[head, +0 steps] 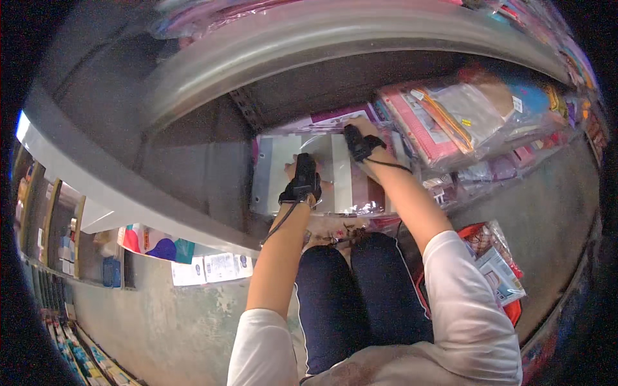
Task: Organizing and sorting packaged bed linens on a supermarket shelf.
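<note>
A plastic-wrapped pack with grey, white and brown stripes (pixel 342 173) lies flat on the shelf before me. My left hand (pixel 309 173) rests palm down on it, thumb and fingers spread. My right hand (pixel 363 130) touches the far right part of the pack; its fingers are partly hidden, so I cannot tell if they grip the wrap. Both hands carry a black strapped device on the back. Behind the striped pack, partly covered by it, is a purple and white package (pixel 344 116).
Right of my hands sits a pile of clear-bagged textiles (pixel 463 120). A metal shelf edge (pixel 338 36) curves overhead, and a white shelf edge (pixel 145 193) runs along the left. An orange-red basket (pixel 512 311) with packaged goods stands on the floor by my right knee.
</note>
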`<state>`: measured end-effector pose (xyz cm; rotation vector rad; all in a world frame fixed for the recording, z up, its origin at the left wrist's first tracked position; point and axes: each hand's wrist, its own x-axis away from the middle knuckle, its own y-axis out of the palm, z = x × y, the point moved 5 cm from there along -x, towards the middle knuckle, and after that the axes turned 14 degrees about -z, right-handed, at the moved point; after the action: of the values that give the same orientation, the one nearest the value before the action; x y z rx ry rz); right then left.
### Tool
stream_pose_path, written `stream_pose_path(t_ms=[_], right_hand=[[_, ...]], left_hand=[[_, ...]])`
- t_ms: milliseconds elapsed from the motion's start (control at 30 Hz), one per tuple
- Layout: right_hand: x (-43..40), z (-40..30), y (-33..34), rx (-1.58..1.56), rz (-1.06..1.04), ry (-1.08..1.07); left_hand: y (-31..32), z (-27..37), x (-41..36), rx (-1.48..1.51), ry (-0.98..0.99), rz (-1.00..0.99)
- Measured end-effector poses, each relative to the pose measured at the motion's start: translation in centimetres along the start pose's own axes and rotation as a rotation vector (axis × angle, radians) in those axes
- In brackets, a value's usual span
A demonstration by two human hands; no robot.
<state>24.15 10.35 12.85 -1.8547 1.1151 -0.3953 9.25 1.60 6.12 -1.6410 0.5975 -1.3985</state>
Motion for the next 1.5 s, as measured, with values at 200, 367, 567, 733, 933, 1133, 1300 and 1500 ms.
stream_pose_path(t_ms=[200,367,567,733,933,1133,1300,1500], right_hand=[[-1.3,11.9,-0.5,0.477,-0.05,0.215],[0.2,6.3,1.7,0.165,-0.201,-0.054],[1.9,6.2,2.1,0.443,-0.255,0.246],[1.9,5.6,-3.1,0.348,-0.21,0.218],[1.4,6.1,-3.1,0.275,-0.063,0.286],[2.7,6.5,-2.0,0.222,-0.032,0.142],[6.0,3.9,1.2,0.391,-0.267,0.083],[5.1,5.2,0.1,0.368,-0.081,0.005]], left_hand=[[-2.9,3.8,3.5,-0.212,0.032,0.015],[-1.2,1.7,2.0,-0.182,-0.009,0.037],[-2.0,3.2,2.0,-0.157,0.022,-0.066],[-2.2,2.3,4.2,-0.122,0.082,0.089],[0.1,3.4,3.0,-0.86,0.044,0.197],[1.0,3.0,1.6,-0.984,-0.108,0.498],[-0.7,1.5,0.7,-0.018,0.007,0.386],[-1.4,2.7,1.0,-0.115,0.057,0.28]])
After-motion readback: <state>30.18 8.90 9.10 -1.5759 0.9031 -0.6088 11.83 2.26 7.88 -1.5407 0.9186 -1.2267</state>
